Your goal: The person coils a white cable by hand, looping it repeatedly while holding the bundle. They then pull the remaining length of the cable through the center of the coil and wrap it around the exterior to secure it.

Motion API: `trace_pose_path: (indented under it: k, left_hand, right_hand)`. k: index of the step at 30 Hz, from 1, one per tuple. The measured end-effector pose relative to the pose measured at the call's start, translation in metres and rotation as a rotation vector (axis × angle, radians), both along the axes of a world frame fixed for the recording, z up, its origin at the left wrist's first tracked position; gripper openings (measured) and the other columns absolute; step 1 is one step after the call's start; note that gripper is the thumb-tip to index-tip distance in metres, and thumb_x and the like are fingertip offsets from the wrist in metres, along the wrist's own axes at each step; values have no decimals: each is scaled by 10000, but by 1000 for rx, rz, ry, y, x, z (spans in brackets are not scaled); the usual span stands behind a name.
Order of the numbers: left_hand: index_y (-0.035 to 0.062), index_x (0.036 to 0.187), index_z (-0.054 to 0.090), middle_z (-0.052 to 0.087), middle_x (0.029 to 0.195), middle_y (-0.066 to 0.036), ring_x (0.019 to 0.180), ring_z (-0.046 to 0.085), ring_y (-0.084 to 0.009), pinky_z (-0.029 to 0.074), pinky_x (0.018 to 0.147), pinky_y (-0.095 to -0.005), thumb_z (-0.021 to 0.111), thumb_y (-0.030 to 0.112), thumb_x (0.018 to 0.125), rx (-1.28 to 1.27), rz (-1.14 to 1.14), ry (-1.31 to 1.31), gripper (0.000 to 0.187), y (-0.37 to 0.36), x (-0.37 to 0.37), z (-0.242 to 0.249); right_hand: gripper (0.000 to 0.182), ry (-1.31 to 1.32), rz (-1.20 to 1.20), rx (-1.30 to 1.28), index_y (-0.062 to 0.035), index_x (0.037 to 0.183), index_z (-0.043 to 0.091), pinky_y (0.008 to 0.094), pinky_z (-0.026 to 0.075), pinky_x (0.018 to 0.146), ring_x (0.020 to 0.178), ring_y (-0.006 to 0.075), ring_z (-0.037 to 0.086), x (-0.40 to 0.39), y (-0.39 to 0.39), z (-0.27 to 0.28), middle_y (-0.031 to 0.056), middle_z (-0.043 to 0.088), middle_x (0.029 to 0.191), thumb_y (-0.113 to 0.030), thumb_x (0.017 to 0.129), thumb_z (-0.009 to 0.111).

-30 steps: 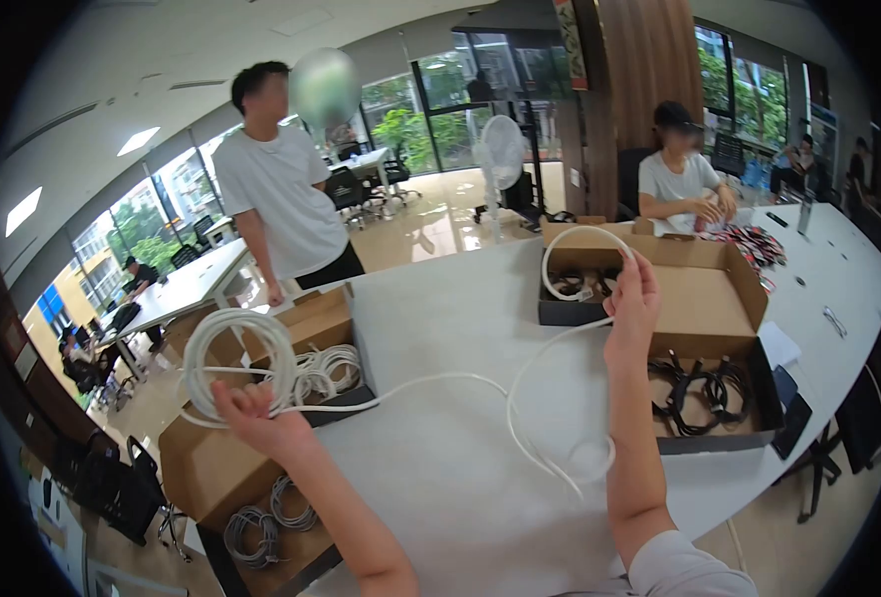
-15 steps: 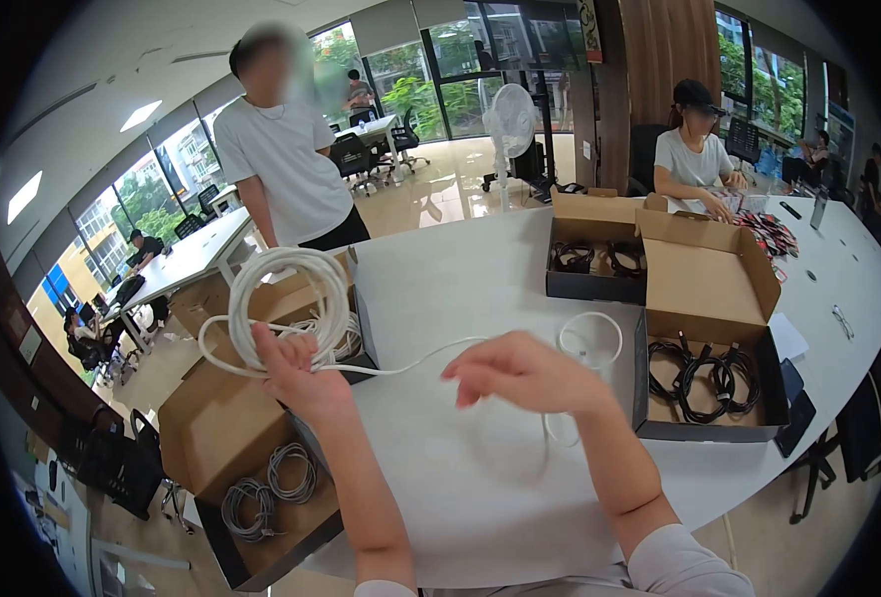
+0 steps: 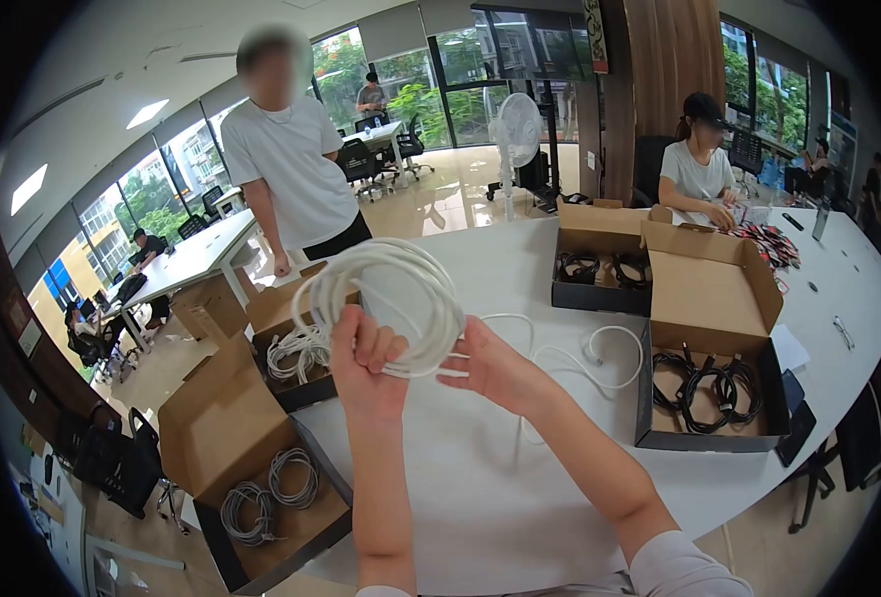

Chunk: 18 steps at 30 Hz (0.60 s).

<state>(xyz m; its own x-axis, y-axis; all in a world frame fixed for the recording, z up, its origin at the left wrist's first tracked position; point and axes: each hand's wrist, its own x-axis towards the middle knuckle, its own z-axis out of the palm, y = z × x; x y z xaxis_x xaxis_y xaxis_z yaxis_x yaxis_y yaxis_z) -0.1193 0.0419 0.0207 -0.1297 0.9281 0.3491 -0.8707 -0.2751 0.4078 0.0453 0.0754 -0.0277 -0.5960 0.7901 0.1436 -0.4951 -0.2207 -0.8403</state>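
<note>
A thick coil of white cable [image 3: 447, 316] is held up over the table, several loops deep. My left hand [image 3: 369, 370] is wrapped round the bottom left of the coil, fingers curled. At the coil's lower right, my right hand [image 3: 497, 370] has its fingers closed on the cable; the fingertips are partly hidden. A loose length of the same cable runs from there behind my right hand, lying in curves on the white table [image 3: 480, 497]. Behind my left hand, an open box [image 3: 311, 395] contains more bundled white cable [image 3: 296, 353].
An open box [image 3: 306, 542] at lower left holds two grey cable coils [image 3: 294, 478]. At right, black cables [image 3: 704, 393] lie in another open box [image 3: 714, 440]; a smaller box [image 3: 599, 297] stands behind it. One person stands across the table; another sits at far right beside red-black items [image 3: 769, 246].
The coil and my left hand have moved right, uncovering the box of white cable. My right hand has come left to the coil. The loose cable has shifted on the table.
</note>
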Motion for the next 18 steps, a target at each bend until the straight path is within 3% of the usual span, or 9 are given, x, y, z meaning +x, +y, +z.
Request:
trace_pose_path:
  k: [2, 5, 8, 11, 12, 15, 18]
  left_hand:
    - [91, 838, 572, 270, 493, 63, 407, 267, -46, 292, 439, -210, 503, 204, 955, 63, -251, 7, 176, 2, 5, -3]
    - [99, 847, 569, 268, 493, 68, 408, 264, -44, 303, 448, -215, 512, 206, 951, 221, -460, 86, 160, 2, 9, -10]
    - [102, 866, 564, 270, 495, 75, 410, 266, -41, 311, 460, -213, 518, 206, 947, 124, -251, 229, 139, -6, 16, -4]
    - [114, 832, 522, 279, 490, 72, 427, 285, -46, 324, 494, -237, 541, 201, 933, -104, -5, 295, 135, -8, 24, 4]
    - [112, 837, 525, 282, 491, 72, 430, 291, -47, 332, 501, -236, 555, 194, 926, -139, -14, 250, 125, -5, 24, 4]
    - [106, 847, 536, 291, 495, 73, 438, 306, -49, 356, 522, -238, 589, 175, 907, -219, -38, 162, 106, 3, 23, 0]
    - [98, 847, 548, 309, 498, 75, 446, 330, -49, 391, 546, -251, 604, 159, 896, -240, -37, 204, 96, 5, 29, -5]
  right_hand:
    - [687, 185, 214, -100, -81, 1342, 354, 379, 447, 958, 1103, 189, 560, 8, 7, -2, 76, 549, 1197, -569, 890, 522]
    - [742, 287, 200, 19, -110, 1401, 312, 407, 454, 950, 1124, 215, 560, 11, 7, 5, 88, 539, 1252, -577, 870, 540]
    - [807, 341, 32, 148, -101, 1451, 255, 416, 445, 963, 1135, 273, 554, 18, 7, 14, 173, 511, 1294, -622, 870, 461]
    - [826, 335, -15, 307, -100, 1458, 238, 403, 462, 936, 1074, 268, 580, 33, 7, 19, 177, 521, 1276, -618, 862, 483]
    - [932, 338, -52, 313, -73, 1459, 220, 391, 474, 905, 1029, 248, 593, 36, 5, 23, 165, 556, 1215, -645, 804, 559]
    - [1017, 270, -142, 392, -37, 1448, 237, 372, 480, 885, 981, 206, 598, 36, 1, 26, 100, 595, 1074, -627, 738, 664]
    - [1016, 222, -189, 388, -8, 1408, 320, 344, 485, 861, 921, 154, 590, 33, -4, 29, 41, 581, 949, -564, 683, 765]
